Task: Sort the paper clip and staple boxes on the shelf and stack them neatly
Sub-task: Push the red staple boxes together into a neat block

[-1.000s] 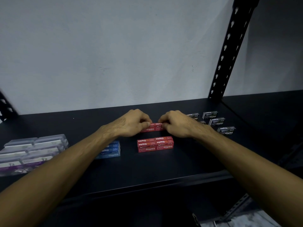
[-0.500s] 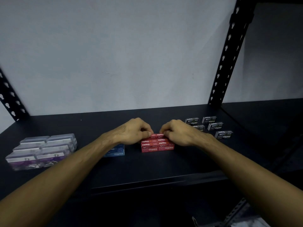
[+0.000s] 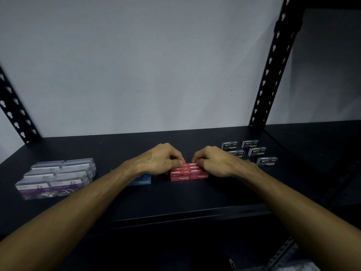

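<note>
Staple boxes in red card [image 3: 189, 173], small printed rectangles, sit stacked mid-shelf on the matte black shelf [image 3: 175, 200]. Both forearms reach in low; the left hand [image 3: 160, 159] and right hand [image 3: 216, 161] curl knuckles-up, fingertips pinching the top red box. Blue boxes [image 3: 143, 179] lie left, clear plastic clip boxes [image 3: 56, 177] farther left, black boxes [image 3: 252, 150] behind right.

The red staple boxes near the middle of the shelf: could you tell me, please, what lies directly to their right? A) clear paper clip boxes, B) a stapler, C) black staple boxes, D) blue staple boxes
C: the black staple boxes sit spread out to the right of the red staple boxes, beyond the right hand; the blue staple boxes and clear paper clip boxes lie to the left.
</note>
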`<action>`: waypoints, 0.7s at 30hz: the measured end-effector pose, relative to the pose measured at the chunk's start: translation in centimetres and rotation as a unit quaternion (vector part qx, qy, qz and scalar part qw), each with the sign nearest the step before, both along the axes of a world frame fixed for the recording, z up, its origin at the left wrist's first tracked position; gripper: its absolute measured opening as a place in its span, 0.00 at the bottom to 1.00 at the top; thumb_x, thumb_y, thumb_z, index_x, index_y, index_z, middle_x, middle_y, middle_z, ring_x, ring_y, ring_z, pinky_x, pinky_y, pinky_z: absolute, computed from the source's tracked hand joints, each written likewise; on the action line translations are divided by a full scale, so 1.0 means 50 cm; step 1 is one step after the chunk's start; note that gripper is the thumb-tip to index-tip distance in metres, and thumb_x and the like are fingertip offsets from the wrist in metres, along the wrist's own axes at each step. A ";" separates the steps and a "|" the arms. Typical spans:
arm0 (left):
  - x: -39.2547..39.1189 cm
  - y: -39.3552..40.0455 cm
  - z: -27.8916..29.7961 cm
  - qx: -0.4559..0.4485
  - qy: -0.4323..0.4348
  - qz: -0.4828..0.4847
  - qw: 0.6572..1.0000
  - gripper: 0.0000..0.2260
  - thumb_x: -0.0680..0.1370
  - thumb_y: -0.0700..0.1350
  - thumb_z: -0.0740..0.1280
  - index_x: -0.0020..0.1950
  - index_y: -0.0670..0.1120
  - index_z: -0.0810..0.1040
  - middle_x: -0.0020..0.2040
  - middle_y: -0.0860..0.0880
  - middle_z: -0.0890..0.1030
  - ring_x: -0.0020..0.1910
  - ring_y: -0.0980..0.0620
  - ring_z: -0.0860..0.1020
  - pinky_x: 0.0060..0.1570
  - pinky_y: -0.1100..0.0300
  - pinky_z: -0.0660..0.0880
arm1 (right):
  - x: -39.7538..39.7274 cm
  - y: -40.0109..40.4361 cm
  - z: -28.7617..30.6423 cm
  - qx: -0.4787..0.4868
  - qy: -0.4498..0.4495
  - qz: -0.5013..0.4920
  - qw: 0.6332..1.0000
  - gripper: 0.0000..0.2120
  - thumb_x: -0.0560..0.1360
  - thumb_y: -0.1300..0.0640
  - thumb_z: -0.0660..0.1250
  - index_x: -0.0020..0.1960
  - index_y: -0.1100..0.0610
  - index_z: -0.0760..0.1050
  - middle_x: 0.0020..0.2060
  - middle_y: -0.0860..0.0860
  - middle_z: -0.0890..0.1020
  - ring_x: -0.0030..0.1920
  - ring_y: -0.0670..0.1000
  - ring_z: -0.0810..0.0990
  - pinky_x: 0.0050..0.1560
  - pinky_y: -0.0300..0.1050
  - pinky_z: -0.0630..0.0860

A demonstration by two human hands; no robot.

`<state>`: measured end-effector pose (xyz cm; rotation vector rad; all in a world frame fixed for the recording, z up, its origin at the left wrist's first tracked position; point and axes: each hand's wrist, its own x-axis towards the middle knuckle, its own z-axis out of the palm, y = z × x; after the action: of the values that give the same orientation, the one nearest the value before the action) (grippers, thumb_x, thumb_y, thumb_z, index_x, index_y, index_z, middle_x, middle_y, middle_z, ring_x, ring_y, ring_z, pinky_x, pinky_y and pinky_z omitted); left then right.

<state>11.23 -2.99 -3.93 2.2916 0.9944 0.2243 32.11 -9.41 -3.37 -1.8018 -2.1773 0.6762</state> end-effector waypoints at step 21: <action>-0.001 -0.019 -0.005 0.082 0.087 -0.020 0.993 0.21 0.70 0.58 0.75 0.61 0.55 0.77 0.49 0.58 0.79 0.46 0.59 0.78 0.45 0.63 0.75 | -0.010 -0.019 0.005 0.030 -0.106 0.063 0.992 0.19 0.73 0.53 0.73 0.62 0.52 0.75 0.47 0.46 0.78 0.41 0.43 0.75 0.37 0.35 0.68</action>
<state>11.16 -3.96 -4.18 2.5129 1.0497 0.0923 31.58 -10.35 -3.13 -1.7908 -2.4370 0.4573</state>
